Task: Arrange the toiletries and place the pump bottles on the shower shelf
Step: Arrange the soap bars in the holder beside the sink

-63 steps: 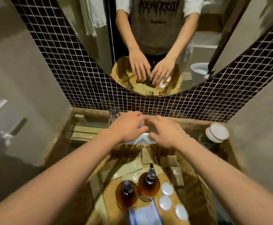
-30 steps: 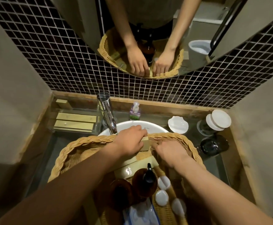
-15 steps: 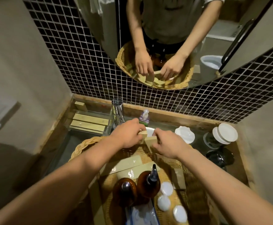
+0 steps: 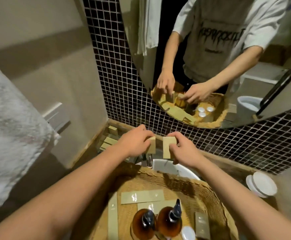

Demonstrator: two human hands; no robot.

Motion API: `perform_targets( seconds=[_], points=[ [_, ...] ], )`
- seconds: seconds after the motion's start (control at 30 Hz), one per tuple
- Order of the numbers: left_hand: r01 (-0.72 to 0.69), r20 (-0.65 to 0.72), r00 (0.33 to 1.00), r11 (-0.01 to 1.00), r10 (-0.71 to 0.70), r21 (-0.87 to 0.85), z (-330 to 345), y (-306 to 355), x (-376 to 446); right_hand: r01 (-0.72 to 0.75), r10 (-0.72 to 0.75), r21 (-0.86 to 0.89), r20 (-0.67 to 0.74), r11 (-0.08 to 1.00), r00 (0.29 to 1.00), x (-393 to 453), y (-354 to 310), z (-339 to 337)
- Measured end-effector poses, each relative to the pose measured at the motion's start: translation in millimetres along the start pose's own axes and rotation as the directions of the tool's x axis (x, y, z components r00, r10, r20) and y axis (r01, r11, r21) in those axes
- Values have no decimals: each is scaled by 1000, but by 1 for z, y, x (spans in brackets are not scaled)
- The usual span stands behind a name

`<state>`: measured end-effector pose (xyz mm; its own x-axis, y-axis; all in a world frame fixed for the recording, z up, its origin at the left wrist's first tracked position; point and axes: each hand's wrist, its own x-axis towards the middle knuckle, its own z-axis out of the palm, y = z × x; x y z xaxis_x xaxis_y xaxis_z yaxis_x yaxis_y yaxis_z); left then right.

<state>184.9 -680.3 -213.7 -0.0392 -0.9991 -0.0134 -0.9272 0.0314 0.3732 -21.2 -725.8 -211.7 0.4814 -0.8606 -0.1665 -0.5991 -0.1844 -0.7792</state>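
My left hand (image 4: 134, 144) grips a small beige toiletry box (image 4: 152, 147), and my right hand (image 4: 184, 151) grips a second beige box (image 4: 167, 147). Both boxes are held side by side above the faucet (image 4: 149, 159), over the far edge of a wicker basket (image 4: 208, 191). Two amber pump bottles (image 4: 144, 222) (image 4: 169, 220) stand upright in the basket near me. Flat beige packets (image 4: 142, 196) and a white round lid (image 4: 188, 232) lie around them.
A white sink bowl (image 4: 172, 168) sits under the basket. More beige boxes (image 4: 111, 135) lie on the counter at the left corner. White dishes (image 4: 262, 184) stand at the right. A mirror (image 4: 210, 49) on the dark tiled wall reflects my hands. A white towel (image 4: 8, 129) hangs left.
Both hands have lifted out of the basket, each with a beige box, and risen toward the mirror. The camera has tilted up and left.
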Motion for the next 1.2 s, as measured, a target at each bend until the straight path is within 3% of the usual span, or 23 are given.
perform_targets(
  seconds=[0.17,0.6,0.73,0.83,0.97,1.1,1.2],
  points=[
    [54,-38,998,998,-54,14,-22,-24,5,92,-96,-160,-22,983,995,29,-30,5],
    [151,-30,988,988,-150,14,-48,-133,28,243,-229,-88,142,966,963,108,-82,44],
    [161,13,987,987,-161,22,-44,-154,36,104,-130,136,199,985,971,131,-82,69],
    [166,39,985,986,-166,13,-38,-166,38,100,-111,81,140,992,984,143,-79,86],
    [186,57,981,982,-188,37,-30,-180,40,10,-45,213,160,977,986,148,-80,102],
    [210,71,975,977,-211,33,-25,-188,40,-186,74,551,218,814,973,147,-85,108],
    [208,83,974,978,-210,28,-24,-190,39,-167,48,564,221,808,974,145,-82,109]
  ],
)
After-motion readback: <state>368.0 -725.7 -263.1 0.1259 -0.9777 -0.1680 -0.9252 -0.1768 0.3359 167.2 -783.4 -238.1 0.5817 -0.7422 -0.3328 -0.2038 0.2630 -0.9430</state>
